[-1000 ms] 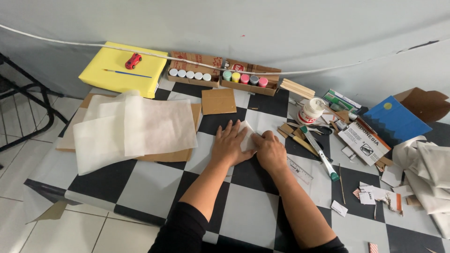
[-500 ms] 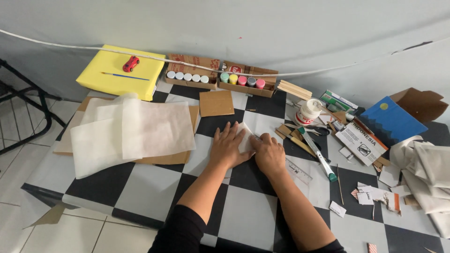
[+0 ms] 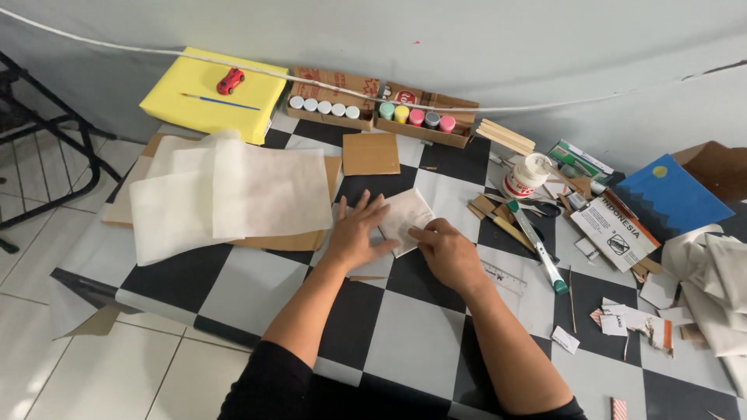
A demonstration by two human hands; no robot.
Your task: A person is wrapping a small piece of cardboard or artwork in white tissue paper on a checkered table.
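A small white paper sheet lies on the black-and-white checkered table near its middle. My left hand rests flat on the sheet's left part with fingers spread. My right hand sits at the sheet's lower right edge, fingertips pinching or pressing the paper. Both forearms reach in from the bottom of the view.
Large white sheets lie on brown cardboard at left. A yellow block with a red toy car and a brush sits at the back left. Paint pots stand in cardboard boxes. Glue jar, ruler, sticks, blue painted board and scraps crowd the right.
The camera view has shifted slightly. My left hand's fingers have spread on the paper, and my right hand has slid a little to the right along its edge.
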